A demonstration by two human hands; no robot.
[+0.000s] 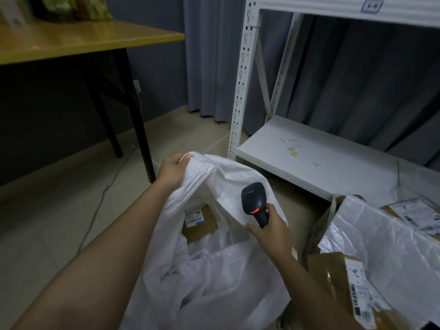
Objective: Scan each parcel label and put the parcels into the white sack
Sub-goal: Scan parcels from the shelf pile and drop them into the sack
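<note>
Head view, left hand: the left hand [172, 168] is up at the far rim of the thin white plastic sack [214, 270], its fingers [184, 159] curled and pinching a bunch of that rim, lifting it so the mouth gapes.
Head view, right hand: the right hand [271, 232] grips the handle of the dark handheld barcode scanner [254, 201], fingers wrapped round it; the scanner stands upright over the sack's mouth with a red light glowing on its head.
White sack: on the tiled floor [47, 234], between the two forearms, slumped and crumpled on the near side.
Parcel inside: a brown cardboard parcel with a white printed label [199, 224] lies down in the sack, label up.
Parcels outside: to the right, a white crinkled plastic mailer [381, 246] lies over more cardboard; a brown box with a barcode label [352, 287] sits near right, and a labelled cardboard parcel [414, 213] lies at the far right.
Shelving: a white metal rack [309, 153] stands beyond the parcels, in front of grey curtains [357, 79].
Surface: a yellow-topped, black-legged surface [71, 41] at far left, carrying something green and blurred.
</note>
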